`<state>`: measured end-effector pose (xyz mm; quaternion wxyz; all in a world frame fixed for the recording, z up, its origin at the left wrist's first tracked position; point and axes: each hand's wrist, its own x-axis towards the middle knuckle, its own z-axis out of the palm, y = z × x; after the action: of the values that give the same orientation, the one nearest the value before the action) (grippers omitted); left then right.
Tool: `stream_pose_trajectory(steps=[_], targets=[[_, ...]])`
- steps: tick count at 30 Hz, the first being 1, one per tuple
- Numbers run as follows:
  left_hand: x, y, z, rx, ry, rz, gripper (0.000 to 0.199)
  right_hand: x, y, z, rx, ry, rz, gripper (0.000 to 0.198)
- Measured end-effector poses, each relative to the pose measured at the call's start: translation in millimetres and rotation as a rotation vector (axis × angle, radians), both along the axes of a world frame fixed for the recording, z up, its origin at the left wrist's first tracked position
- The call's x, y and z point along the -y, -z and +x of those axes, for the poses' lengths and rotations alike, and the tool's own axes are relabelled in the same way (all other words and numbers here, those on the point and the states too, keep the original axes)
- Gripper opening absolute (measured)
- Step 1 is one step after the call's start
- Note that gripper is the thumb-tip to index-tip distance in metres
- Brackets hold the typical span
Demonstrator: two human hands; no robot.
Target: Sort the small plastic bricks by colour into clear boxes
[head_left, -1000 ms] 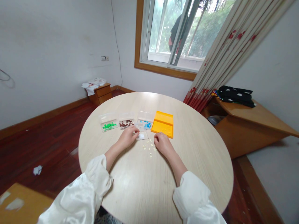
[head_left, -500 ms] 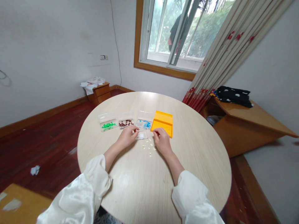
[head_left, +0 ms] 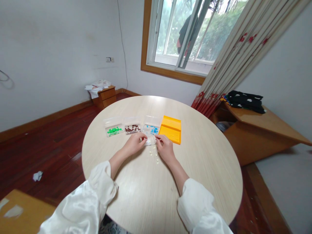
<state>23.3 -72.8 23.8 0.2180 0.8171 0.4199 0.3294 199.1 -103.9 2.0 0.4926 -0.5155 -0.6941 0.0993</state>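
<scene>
A small clear plastic tray with something white in it lies between my hands. My left hand is at its left edge, thumb and fingertips close together; what they hold, if anything, is too small to tell. At the tray's right side, my right hand has its fingertips pinched, and I cannot make out what is in them. Several tiny cream-coloured pieces lie loose on the table just in front of the tray. Behind my hands stands an open clear box with blue pieces.
An open yellow case lies behind my right hand. Open clear boxes of brown pieces and green pieces stand at the back left of the round table. A tilted wooden cabinet is at the right.
My right hand has moved left, from beside the yellow case to the tray's right side. My left hand has shifted slightly right, and the view has turned a little.
</scene>
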Motion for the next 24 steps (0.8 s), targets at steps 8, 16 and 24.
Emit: stream_pose_trajectory(steps=[8, 16, 24], targets=[[12.5, -8.1, 0.1, -0.092, 0.290, -0.047, 0.011, 7.3, -6.2, 23.7, 0.254, -0.054, -0.181, 0.021], [13.1, 1.4, 3.8, -0.229, 0.361, -0.028, 0.013, 15.4, -14.2, 15.5, 0.333, -0.155, -0.312, 0.009], [16.7, -1.1, 7.2, -0.264, 0.352, 0.015, 0.015, 15.0, -12.4, 11.8, 0.345, -0.182, -0.243, 0.011]])
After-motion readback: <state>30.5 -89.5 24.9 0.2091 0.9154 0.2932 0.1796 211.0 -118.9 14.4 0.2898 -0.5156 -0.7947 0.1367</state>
